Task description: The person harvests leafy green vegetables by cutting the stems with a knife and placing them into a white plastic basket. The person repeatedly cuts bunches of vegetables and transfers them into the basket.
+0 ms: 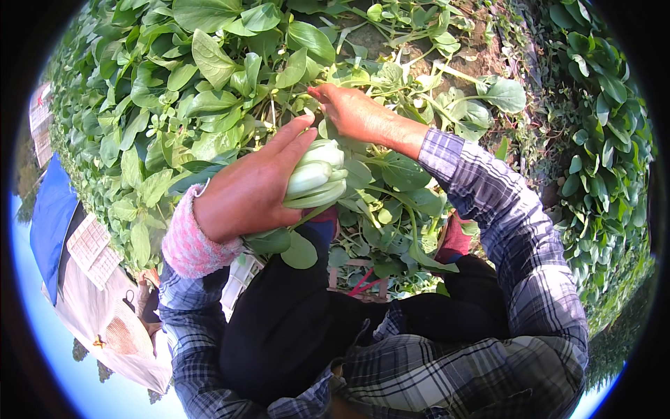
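My left hand (256, 183) is wrapped round several leafy greens with thick pale green stalks (316, 178); the stalk ends face right and some leaves hang below the wrist. A pink and white fuzzy band circles that wrist. Up and to the right, my right hand (348, 112) reaches into the low plants with its fingers curled. Something small and red shows at its fingertips; whether it is part of a tool or a finger covering, I cannot tell. Leafy green plants (209, 57) surround both hands. Loose-looking leaves and stems (413, 183) lie below my right forearm.
Dense greens grow at the left, with another row (612, 105) at the right beyond a weedy soil strip (523, 68). A crate with red straps (366, 285) sits between my legs. At the far left are a blue canopy (52, 225), pale plastic crates (94, 249) and a partly visible person with a straw hat (125, 332).
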`<state>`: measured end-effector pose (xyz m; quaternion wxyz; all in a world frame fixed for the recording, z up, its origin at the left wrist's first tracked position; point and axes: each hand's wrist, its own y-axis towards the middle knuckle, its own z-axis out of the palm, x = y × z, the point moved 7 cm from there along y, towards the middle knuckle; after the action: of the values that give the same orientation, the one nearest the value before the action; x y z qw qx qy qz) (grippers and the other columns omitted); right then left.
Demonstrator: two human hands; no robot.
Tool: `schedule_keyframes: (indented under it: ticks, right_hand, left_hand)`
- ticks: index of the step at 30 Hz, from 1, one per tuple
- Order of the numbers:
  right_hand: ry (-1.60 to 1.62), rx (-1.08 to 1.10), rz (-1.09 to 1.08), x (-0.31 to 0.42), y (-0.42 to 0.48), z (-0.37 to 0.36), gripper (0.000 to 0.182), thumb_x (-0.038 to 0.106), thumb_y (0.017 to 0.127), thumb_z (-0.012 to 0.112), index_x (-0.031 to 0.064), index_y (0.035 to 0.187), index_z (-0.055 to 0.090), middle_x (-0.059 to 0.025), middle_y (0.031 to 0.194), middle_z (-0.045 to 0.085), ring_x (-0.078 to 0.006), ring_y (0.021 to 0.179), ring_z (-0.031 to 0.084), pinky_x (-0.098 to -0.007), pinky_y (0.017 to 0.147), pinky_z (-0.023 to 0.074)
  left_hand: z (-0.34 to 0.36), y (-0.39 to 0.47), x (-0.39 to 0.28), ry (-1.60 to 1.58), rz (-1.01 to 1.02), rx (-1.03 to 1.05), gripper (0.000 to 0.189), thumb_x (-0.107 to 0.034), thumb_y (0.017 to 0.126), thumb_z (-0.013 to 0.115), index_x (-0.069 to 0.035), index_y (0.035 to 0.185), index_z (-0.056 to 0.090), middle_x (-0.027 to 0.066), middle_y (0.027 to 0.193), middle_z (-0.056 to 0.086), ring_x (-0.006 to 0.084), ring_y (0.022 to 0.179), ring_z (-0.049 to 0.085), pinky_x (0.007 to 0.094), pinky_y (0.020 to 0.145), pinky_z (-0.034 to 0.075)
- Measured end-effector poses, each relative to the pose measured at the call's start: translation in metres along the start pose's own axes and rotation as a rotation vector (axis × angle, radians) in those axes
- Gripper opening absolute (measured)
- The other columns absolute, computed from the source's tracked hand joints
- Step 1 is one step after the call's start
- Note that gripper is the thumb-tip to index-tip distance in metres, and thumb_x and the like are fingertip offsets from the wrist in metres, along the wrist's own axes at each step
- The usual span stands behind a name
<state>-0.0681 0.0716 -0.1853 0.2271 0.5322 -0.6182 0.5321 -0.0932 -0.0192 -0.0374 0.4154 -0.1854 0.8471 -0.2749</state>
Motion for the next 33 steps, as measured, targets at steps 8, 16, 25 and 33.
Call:
schedule_keyframes:
  ticks: [8, 16, 25, 33]
  right_hand:
    - [-0.181, -0.02, -0.19, 0.028, 0.017, 0.048, 0.031, 0.01, 0.087, 0.042, -0.0017, 0.116, 0.044, -0.0239, 0.101, 0.056, -0.0381, 0.095, 0.058, -0.0442, 0.079, 0.0478]
    - [0.099, -0.123, 0.002, -0.006, 0.038, 0.043, 0.026, 0.018, 0.093, 0.045, 0.0042, 0.114, 0.05, -0.0255, 0.094, 0.062, -0.0426, 0.089, 0.059, -0.0493, 0.075, 0.0462]
    - [0.063, -0.133, 0.006, -0.009, 0.058, 0.054, 0.029, 0.021, 0.093, 0.044, 0.0026, 0.114, 0.05, -0.0254, 0.093, 0.062, -0.0431, 0.088, 0.059, -0.05, 0.075, 0.0466]
    - [0.101, -0.093, 0.057, -0.003, 0.066, 0.062, 0.024, 0.018, 0.091, 0.047, -0.0022, 0.101, 0.056, -0.0263, 0.09, 0.061, -0.042, 0.086, 0.059, -0.0464, 0.075, 0.0475]
  left_hand:
    - [0.0, 0.003, 0.081, 0.379, -0.393, -0.158, 0.076, 0.002, 0.053, 0.069, 0.002, 0.125, 0.045, 0.0193, 0.15, 0.013, 0.0353, 0.078, 0.065, 0.0407, 0.069, 0.052]
    - [0.012, -0.019, 0.126, 0.44, -0.615, -0.062, 0.081, -0.009, 0.056, 0.073, 0.0, 0.13, 0.041, 0.0202, 0.145, 0.026, 0.0351, 0.095, 0.062, 0.0381, 0.08, 0.052]
    - [0.012, -0.026, 0.132, 0.393, -0.563, -0.105, 0.079, -0.009, 0.056, 0.072, 0.0, 0.129, 0.042, 0.0155, 0.143, 0.032, 0.0342, 0.09, 0.063, 0.0388, 0.077, 0.052]
    - [0.013, -0.03, 0.131, 0.436, -0.512, -0.138, 0.074, -0.008, 0.058, 0.07, -0.001, 0.126, 0.042, 0.0185, 0.138, 0.041, 0.0326, 0.081, 0.065, 0.0392, 0.07, 0.054]
